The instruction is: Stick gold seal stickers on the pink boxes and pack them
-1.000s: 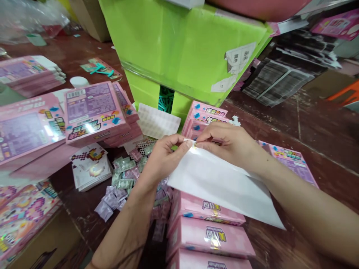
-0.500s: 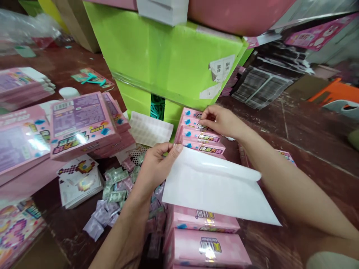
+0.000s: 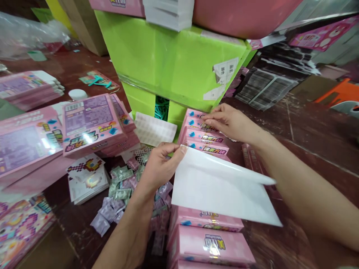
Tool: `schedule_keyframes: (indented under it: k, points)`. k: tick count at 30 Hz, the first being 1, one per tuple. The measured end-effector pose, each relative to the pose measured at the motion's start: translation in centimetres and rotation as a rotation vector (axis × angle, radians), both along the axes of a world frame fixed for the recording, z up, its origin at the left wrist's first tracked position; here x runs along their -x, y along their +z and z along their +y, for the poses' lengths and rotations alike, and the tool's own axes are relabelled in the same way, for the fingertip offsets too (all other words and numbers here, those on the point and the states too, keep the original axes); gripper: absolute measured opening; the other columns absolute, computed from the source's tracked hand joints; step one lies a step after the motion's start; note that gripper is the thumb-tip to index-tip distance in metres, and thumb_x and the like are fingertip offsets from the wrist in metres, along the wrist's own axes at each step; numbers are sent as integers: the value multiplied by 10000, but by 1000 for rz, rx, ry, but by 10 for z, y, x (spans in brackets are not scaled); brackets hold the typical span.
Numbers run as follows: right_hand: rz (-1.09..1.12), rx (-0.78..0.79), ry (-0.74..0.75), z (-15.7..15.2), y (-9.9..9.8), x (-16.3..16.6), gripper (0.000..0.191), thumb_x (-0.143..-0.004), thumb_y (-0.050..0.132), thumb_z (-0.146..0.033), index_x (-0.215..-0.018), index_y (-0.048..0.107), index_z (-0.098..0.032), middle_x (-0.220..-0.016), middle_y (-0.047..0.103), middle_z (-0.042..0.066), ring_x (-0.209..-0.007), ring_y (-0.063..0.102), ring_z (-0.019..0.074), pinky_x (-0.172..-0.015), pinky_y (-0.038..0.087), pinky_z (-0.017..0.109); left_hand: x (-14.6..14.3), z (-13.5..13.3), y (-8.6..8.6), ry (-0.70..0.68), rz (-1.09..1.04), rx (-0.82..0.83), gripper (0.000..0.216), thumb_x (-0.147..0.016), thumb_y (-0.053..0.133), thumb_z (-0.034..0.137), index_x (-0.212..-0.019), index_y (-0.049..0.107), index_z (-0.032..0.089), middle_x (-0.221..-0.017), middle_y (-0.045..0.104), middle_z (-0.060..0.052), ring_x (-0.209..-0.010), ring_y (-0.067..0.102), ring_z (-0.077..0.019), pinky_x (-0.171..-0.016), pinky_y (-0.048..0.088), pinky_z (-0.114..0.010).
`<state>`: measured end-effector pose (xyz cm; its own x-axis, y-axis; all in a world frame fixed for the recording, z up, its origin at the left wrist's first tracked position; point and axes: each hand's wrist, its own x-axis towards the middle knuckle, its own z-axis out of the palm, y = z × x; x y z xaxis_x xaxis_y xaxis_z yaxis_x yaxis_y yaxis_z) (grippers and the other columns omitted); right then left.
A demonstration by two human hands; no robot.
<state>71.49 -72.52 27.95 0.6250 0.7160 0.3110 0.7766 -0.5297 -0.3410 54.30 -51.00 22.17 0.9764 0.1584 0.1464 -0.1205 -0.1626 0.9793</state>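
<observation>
My left hand pinches the near corner of a glossy white sheet and holds it above a row of pink boxes. My right hand reaches forward with its fingertips pressed on the top box of a farther pink stack. What lies under those fingertips is too small to make out. Small lilac and green sachets lie scattered beside my left wrist.
Large lime-green cartons stand just behind the stack. Stacks of flat pink boxes and printed leaflets fill the left. A white gridded sheet lies by the cartons. Dark printed sheets and an orange stool sit at right.
My right hand left the corner of the white sheet and moved forward onto the farther pink stack. My left hand kept the sheet, which shifted slightly.
</observation>
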Motion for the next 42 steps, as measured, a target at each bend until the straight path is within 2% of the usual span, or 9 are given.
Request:
schedule_keyframes:
  k: [5,9,13,16,19,21,24,31,42]
  points:
    - [546,-177,253,26,10,52,356,-917,704,-567,-1026,801,-242,-940,738,39,-837,642,179,-749,518,324,0,5,8,-16,-154,-220,335,-966,618,371,-678,680,211,-682,634,1,-764,542,-173,-792,395,-318]
    - [855,-382,233,36,0,83,355,-830,811,-532,-909,758,-191,-850,713,22,-715,601,133,-631,481,267,7,7,13,-63,-200,-319,298,-981,614,365,-739,711,220,-787,686,-19,-876,582,-200,-880,396,-344]
    - [702,-569,163,17,9,87,289,-844,826,-474,-846,725,-203,-838,682,10,-714,596,124,-666,496,266,9,9,18,-113,-217,-302,304,-973,604,380,-738,693,210,-789,685,-29,-856,588,-202,-874,426,-342]
    - [485,-690,-8,-7,13,59,308,-858,803,-503,-891,681,-222,-907,694,15,-810,627,151,-778,529,299,-18,15,25,-41,-147,-188,233,-911,646,390,-781,708,207,-853,718,-47,-865,608,-211,-804,475,-313]
    - [348,-649,-81,-20,-2,12,379,-849,772,-568,-917,645,-217,-933,681,22,-815,602,156,-793,516,314,-67,18,27,6,4,107,203,-866,690,346,-976,773,196,-965,756,-70,-806,631,-180,-681,486,-256]
    - [333,-588,-77,-21,-18,-17,425,-837,740,-616,-880,629,-208,-889,668,26,-796,588,163,-782,507,326,-98,18,24,-26,151,276,235,-833,707,285,-1013,780,153,-885,758,-78,-674,604,-151,-586,458,-236]
    - [345,-528,-68,-13,-38,-43,463,-811,714,-659,-837,625,-205,-843,665,32,-783,588,179,-753,498,335,-122,14,15,-59,262,337,216,-789,709,215,-970,780,123,-781,744,-56,-586,570,-134,-524,430,-224]
    - [317,-477,-1,-12,-51,-45,392,-845,704,-595,-875,665,-206,-879,655,35,-804,581,175,-752,487,321,-119,8,0,-102,206,263,299,-810,755,295,-1064,794,143,-911,779,-72,-689,613,-142,-581,466,-205]
    - [237,-462,-98,-11,-57,-48,326,-792,763,-504,-857,646,-206,-923,685,55,-881,613,212,-808,513,356,-113,0,-2,-54,223,295,499,-798,791,410,-1201,781,115,-921,793,-82,-711,655,-175,-635,515,-254]
